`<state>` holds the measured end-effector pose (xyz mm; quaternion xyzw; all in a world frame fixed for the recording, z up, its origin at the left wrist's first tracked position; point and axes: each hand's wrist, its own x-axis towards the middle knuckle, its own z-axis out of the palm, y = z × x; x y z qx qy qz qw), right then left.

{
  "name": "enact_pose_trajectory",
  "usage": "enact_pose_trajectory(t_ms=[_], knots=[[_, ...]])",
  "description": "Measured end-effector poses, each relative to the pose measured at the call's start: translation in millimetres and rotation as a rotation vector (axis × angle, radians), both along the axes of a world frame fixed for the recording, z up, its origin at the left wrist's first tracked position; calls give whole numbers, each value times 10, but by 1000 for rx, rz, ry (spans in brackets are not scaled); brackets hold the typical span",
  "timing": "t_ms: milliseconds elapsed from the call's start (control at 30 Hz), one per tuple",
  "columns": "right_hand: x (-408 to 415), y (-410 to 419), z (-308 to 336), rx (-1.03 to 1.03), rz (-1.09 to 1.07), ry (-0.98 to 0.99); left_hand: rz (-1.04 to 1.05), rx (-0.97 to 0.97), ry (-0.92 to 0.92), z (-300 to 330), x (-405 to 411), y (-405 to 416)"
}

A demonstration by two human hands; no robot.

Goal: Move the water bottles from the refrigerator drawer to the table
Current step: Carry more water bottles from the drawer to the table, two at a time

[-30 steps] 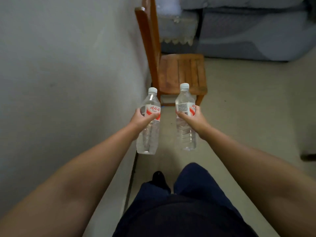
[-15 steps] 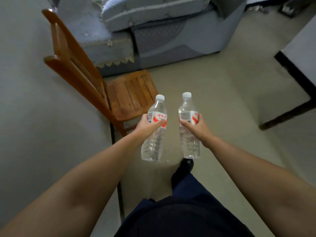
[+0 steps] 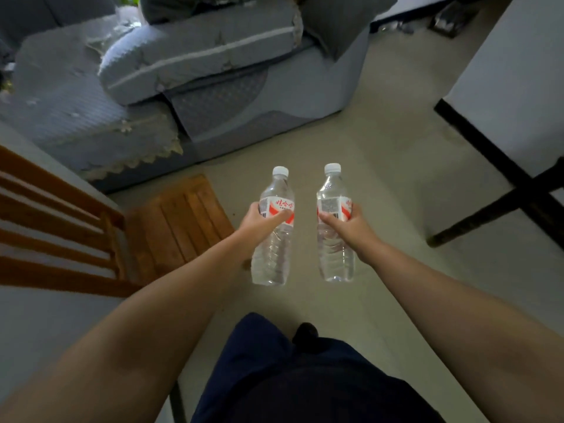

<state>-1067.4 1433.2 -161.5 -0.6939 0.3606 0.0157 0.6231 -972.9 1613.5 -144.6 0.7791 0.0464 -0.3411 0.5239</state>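
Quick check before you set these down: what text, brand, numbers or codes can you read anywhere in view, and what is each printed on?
"娃哈哈", red characters on the white and red label of the left bottle, held by the left hand.
Right bottle, held by the right hand: a barcode and a grey block of small print on its label, too small to read; red characters at the label's edge, cut off.
No other text shows.

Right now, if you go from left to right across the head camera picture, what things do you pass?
Wooden chair → left hand → left bottle → right bottle → right hand → table.
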Motion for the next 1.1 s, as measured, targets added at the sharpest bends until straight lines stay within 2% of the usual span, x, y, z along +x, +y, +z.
enact_pose_trajectory(t_ms=[300, 633, 833, 1100], knots=[[678, -1018, -112, -23, -194, 33, -284, 29, 9, -113, 1107, -1256], [1679, -1983, -30, -1, -568, 7, -632, -11, -24, 111, 2584, -2703], [1783, -2487, -94, 57, -663, 30, -746, -25, 18, 13, 2875, -3504], [1759, -3892, -135, 22, -811, 1, -967, -73, 6, -70, 2900, -5184]])
